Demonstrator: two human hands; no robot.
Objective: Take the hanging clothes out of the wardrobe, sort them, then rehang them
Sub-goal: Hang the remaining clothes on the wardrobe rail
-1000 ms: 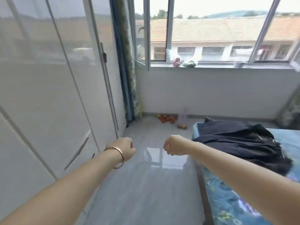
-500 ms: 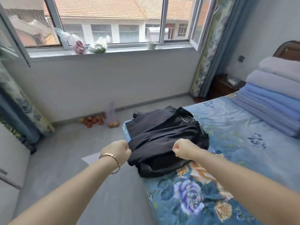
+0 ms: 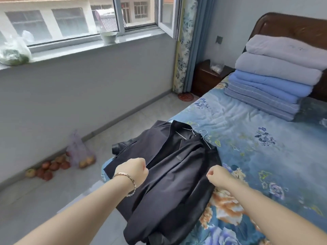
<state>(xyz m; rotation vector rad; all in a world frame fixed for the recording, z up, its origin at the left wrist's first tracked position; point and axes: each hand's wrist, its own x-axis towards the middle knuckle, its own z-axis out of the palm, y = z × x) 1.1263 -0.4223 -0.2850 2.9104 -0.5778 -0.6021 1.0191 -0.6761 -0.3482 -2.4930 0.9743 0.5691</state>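
A pile of dark jackets on wire hangers lies on the near left corner of the bed, collars pointing away from me. My left hand, with a bracelet on the wrist, hovers as a curled fist over the pile's left side. My right hand is also a curled fist, at the pile's right edge. Neither hand visibly holds any cloth. The wardrobe is out of view.
Folded quilts are stacked at the bed's head by the dark headboard. A nightstand stands in the corner by the curtain. Apples and a bag of fruit lie on the floor under the window. A bowl sits on the sill.
My view has swung right from the wardrobe doors to the bed. Both fists have come over the jacket pile, which now lies closer in front of me.
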